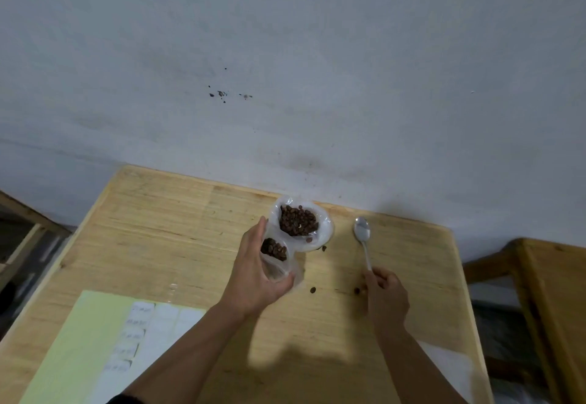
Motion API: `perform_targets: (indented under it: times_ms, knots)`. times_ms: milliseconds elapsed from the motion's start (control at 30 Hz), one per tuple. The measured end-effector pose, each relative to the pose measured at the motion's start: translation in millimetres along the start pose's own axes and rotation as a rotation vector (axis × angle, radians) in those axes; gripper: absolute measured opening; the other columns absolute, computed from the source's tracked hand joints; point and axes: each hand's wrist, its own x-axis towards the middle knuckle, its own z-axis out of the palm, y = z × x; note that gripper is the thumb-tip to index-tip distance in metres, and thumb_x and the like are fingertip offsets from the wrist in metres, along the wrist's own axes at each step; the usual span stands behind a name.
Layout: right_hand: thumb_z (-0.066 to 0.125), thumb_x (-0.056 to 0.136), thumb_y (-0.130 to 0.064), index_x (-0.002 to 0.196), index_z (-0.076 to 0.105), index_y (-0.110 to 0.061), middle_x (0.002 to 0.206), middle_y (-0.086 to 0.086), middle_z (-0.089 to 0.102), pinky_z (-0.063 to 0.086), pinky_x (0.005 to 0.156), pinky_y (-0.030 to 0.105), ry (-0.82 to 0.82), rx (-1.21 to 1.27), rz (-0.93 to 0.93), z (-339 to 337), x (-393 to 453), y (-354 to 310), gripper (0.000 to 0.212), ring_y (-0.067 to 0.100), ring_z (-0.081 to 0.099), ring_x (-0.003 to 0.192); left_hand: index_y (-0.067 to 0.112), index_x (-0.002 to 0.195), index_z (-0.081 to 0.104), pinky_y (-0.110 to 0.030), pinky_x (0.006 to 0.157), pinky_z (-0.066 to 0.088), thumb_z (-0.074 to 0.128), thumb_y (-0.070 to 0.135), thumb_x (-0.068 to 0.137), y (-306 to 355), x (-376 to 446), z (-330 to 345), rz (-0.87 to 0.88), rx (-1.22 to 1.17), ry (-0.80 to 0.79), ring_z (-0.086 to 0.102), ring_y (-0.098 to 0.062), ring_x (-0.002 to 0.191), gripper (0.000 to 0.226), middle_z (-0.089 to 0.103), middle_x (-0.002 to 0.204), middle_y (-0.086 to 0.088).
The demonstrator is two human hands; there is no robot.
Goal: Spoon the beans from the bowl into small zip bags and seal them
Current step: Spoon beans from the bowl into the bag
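My left hand (pixel 253 272) is curled round a small clear zip bag (pixel 276 257), thumb on the near side and fingers on the far side, holding it up with its mouth open toward me. A clump of dark brown beans (pixel 274 249) sits in the bag's lower part; the upper part near my thumb is clear plastic with nothing in it that I can make out.

The bowl (pixel 320 238) is white and stands on the wooden bench (pixel 165 232), close to the bench's far edge and the grey wall (pixel 285 55). The bag touches or overlaps the bowl's near-left rim; I cannot tell which. Inside the bowl lies a heap of the same brown beans (pixel 298 220), piled toward its far-left side, with one or two strays on the bare white part near the rim.

To the right of the bowl, apart from it, lies a metal spoon (pixel 362 235), its scoop empty and pointing to the wall. My right hand (pixel 385 292) pinches the handle's near end, fingers curled around it.

Loose beans (pixel 313 290) lie on the bench nearer to me than the bowl: one just by its near rim, one between my hands, one beside my right thumb.

Well to the near-left of the bowl lies a pale green sheet (pixel 76 343) with a white sheet of labels (pixel 139 340) overlapping its right side.
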Motion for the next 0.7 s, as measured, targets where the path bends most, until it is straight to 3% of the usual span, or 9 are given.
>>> perform_targets:
  times_ms: [133,300,467,567,700]
  knots:
    - [0.061,0.087,-0.019,0.097,0.065,-0.013,0.082,-0.002,0.064,0.034,0.061,0.015,-0.006,-0.147,-0.053,-2.7,1.5,-6.4,0.013,0.013,0.056,0.075,0.024,0.149,0.008,0.005,0.094,0.018,0.079,0.043,0.064,3.0,-3.6,-1.9,0.044,0.018,-0.014,0.027,0.002,0.127,0.113,0.024,0.136,0.016]
    - [0.057,0.088,-0.023,0.090,0.068,-0.013,0.076,-0.003,0.067,0.038,0.062,0.011,-0.031,-0.164,-0.163,-5.6,-15.4,-29.5,0.015,0.011,0.061,0.071,0.033,0.146,0.003,0.002,0.101,0.018,0.070,0.057,0.061,12.5,-11.2,-9.7,0.102,-0.029,-0.037,0.026,0.000,0.131,0.111,0.026,0.141,0.012]
    - [0.065,0.085,-0.030,0.091,0.072,-0.024,0.074,-0.010,0.070,0.045,0.062,0.007,-0.384,0.065,-0.396,-8.4,-75.1,-98.0,0.011,0.000,0.064,0.068,0.029,0.147,0.002,-0.002,0.103,0.021,0.068,0.062,0.062,26.0,-17.3,-22.1,0.195,-0.036,-0.038,0.025,0.003,0.132,0.112,0.025,0.142,0.011]
    - [0.067,0.083,-0.028,0.088,0.073,-0.023,0.074,-0.007,0.072,0.049,0.062,0.010,-0.491,0.007,-0.483,-5.9,-98.2,-119.8,0.010,0.002,0.065,0.067,0.026,0.148,0.004,-0.006,0.105,0.024,0.070,0.058,0.064,34.2,-19.6,-31.1,0.260,-0.055,-0.035,0.024,0.003,0.134,0.112,0.026,0.143,0.013]
    - [0.064,0.082,-0.017,0.072,0.073,-0.017,0.066,0.002,0.070,0.053,0.068,0.029,-0.424,-0.044,-0.534,-1.4,-111.9,-137.1,0.013,0.019,0.065,0.066,0.039,0.144,-0.001,0.002,0.097,0.019,0.077,0.066,0.050,48.8,-21.1,-52.5,0.242,-0.097,-0.120,0.021,0.015,0.126,0.125,0.022,0.136,0.022]
